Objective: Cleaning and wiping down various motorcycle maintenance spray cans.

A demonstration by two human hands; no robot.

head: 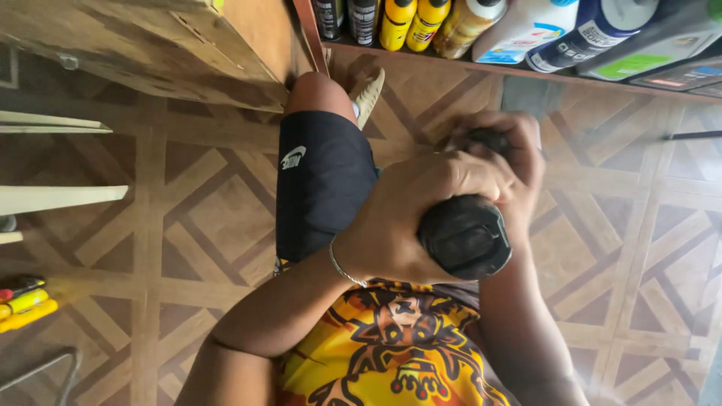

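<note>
The patterned wood-look floor spreads below you on every side, with open room from 6 to 9 o'clock and again out at 3 o'clock. At 12 o'clock a low shelf carries a row of spray cans and bottles; at 10 o'clock a wooden cabinet crowds in, and pale boards jut from 9 o'clock. Your knee in black shorts points toward 12 o'clock, just left of your hands.

The black cylindrical tool sits in the middle of your view, above your lap. Its long axis runs almost straight along your line of sight, blunt rear end toward you, tilting away toward 1 o'clock. Your left hand is the nearer one: its grip is clenched around the body at 9 o'clock of the cylinder, bracelet at the wrist. Your right hand is closed over the far end at 1 o'clock, fingers curled round a dark top part; what lies under them you cannot tell.

Yellow and red markers lie on the floor at 8 o'clock, well apart from both hands.
</note>
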